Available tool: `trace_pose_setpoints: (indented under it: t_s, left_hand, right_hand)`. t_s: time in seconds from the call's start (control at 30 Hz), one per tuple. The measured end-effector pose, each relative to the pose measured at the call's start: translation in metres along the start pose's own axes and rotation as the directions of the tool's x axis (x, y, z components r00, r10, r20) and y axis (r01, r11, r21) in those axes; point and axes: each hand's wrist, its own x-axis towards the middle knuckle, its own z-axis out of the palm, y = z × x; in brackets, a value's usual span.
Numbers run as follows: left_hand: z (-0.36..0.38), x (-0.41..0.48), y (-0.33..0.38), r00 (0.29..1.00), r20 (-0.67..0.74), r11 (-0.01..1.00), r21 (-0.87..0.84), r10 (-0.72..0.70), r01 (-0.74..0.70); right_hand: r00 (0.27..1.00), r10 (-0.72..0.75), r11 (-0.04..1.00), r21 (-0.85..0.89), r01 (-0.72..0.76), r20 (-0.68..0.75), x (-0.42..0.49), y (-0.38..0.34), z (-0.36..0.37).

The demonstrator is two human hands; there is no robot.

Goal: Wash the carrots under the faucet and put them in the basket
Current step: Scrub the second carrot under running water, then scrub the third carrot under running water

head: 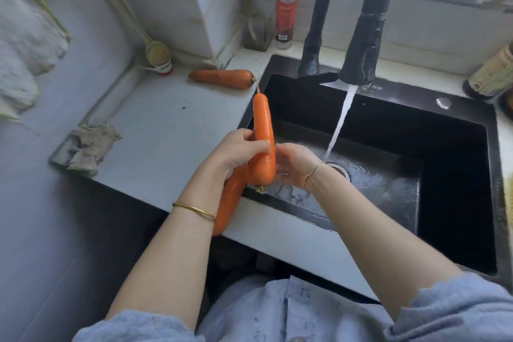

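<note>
Just over the left edge of the sink (455, 230), the left hand (238, 153) has its fingers curled round the middle of a glossy carrot (263, 130), which points away from the person with its stem end nearest them. A second carrot (230, 203) runs from under that palm down along the wrist. The right hand (294, 166) lies against the glossy carrot's lower right side; its fingers are blurred, so I cannot tell whether they grip. Further right, the black faucet (363, 44) pours a stream of water (340, 122) beside the drain (338, 168), apart from both hands. A third carrot (222, 79) lies on the white counter (172, 133) near the sink's far left corner, and a crumpled cloth (88, 147) sits at the counter's left edge.
</note>
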Motion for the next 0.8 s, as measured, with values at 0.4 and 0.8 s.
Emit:
trace_pose_setpoints:
  t_s: [0.4,0.8]
  left_hand:
    - [-0.053,-0.014,-0.057,0.982,-0.091,0.936,0.299,-0.166,0.186]
    - [-0.056,0.011,-0.056,0.965,-0.133,0.801,0.538,-0.228,0.263]
  right_hand:
    - [0.976,0.024,0.999,0.043,-0.015,-0.215,0.025,-0.015,0.041]
    - [0.960,0.063,0.998,0.015,-0.061,-0.272,0.035,-0.025,0.047]
